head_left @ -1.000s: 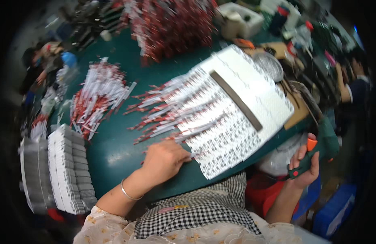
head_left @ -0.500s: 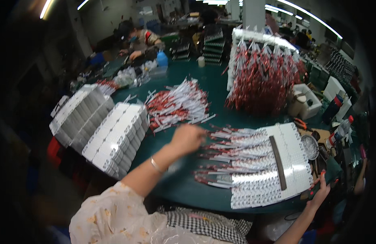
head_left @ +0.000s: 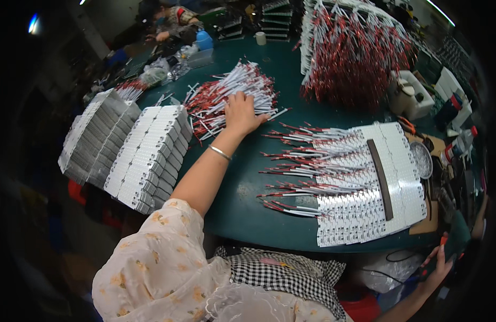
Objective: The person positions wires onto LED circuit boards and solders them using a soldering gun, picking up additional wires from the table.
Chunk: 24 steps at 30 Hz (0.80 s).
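Note:
My left hand [head_left: 241, 114], a silver bracelet on its wrist, lies on a heap of short red and white wires [head_left: 247, 80]. Its fingers are apart, thumb out to the right; whether any wire is between them does not show. Low at the right edge, my right hand [head_left: 438, 266] is closed on a dark green thing with red parts [head_left: 457, 236], whose kind I cannot make out. Between the hands lie overlapping white perforated strip boards [head_left: 350, 222], with rows of red and white wires [head_left: 296, 166] sticking out leftward. A dark bar [head_left: 381, 180] rests across the boards.
Two stacks of white boards [head_left: 146, 150] stand at the left. Far right, a white rack [head_left: 307, 37] bears hanging red and white wires [head_left: 355, 64]. Beside the boards are a round dish [head_left: 420, 160], a bottle [head_left: 462, 144] and a white foam box [head_left: 419, 102]. A co-worker [head_left: 170, 24] sits beyond.
My left hand has moved from beside the boards' wire ends up and away onto the wire heap, its fingers spreading. My right hand has shifted lower and rightward. The view has tilted down.

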Available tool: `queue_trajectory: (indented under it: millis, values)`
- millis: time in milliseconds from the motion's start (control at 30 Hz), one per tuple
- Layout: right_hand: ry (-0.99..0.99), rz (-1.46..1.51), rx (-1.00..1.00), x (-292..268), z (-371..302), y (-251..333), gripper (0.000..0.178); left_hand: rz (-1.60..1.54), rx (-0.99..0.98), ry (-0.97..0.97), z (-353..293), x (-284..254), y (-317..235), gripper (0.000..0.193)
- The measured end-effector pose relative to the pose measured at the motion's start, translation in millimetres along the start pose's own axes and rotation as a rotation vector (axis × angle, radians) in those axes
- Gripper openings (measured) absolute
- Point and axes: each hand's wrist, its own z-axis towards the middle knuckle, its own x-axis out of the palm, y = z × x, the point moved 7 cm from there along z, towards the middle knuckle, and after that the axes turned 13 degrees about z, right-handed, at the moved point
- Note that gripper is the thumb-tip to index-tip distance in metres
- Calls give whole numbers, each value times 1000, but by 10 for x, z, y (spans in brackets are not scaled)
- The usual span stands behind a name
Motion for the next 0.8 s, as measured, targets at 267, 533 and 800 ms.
queue_trajectory:
  millis: [267,533,800]
  values:
    - [97,121,36,518,-436,51,52,172,52,93,194,346,-98,43]
    - [129,263,168,875,-671,-280,54,-15,208,-41,177,380,-59,21]
    - [111,320,178,814,-758,-436,50,-105,67,-207,349,105,74,24]
